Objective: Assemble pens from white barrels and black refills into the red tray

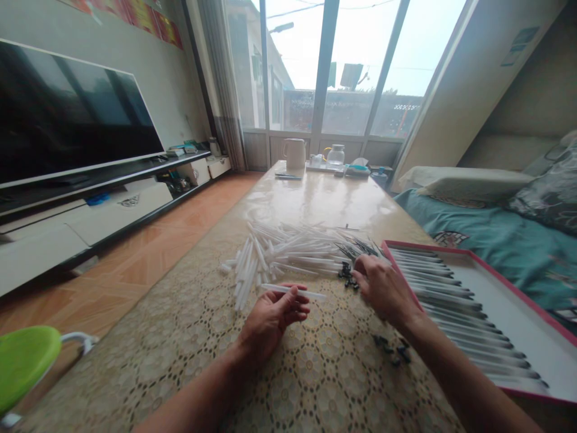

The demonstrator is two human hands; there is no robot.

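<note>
A white tube (312, 294) is pinched in the left grip (273, 313) over the tabletop (311, 367), its long axis set roughly from nine to three o'clock. Clustered black caps (346, 275), at the tube's two o'clock, are approached more closely by the right grip (381, 285), curled downward, with dark rods (357, 246) at its eleven o'clock. Whether anything is pinched there cannot be told; its underside is hidden.

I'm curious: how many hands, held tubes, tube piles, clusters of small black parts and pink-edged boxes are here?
Hands: 2 (left hand, right hand)
Held tube: 1
Tube pile: 1
Black part clusters: 2
Pink-edged box: 1
Total: 7
</note>
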